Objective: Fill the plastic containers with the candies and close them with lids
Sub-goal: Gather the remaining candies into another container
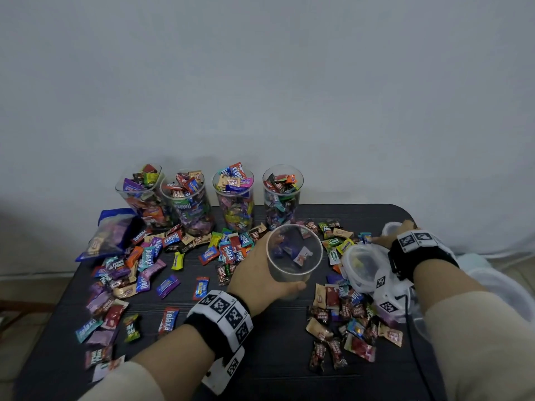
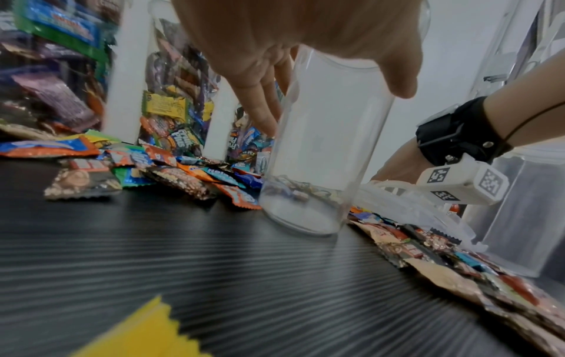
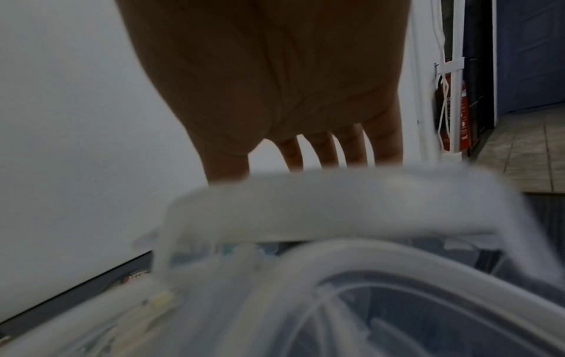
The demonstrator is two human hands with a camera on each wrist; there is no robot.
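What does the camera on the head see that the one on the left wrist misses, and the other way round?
Only the head view shows the open tops of the four filled containers, none with a lid on, and the blue bag. Only the left wrist view shows the held container's base standing on the table. Both show the left hand gripping that nearly empty container, the loose candies, and the right hand by the clear lids.

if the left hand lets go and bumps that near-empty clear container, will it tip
Probably. The container is tall and narrow, with only a few candies at the bottom, so it likely weighs little. Its smooth clear wall may slip in the left hand. On its side, being round, it would likely roll.
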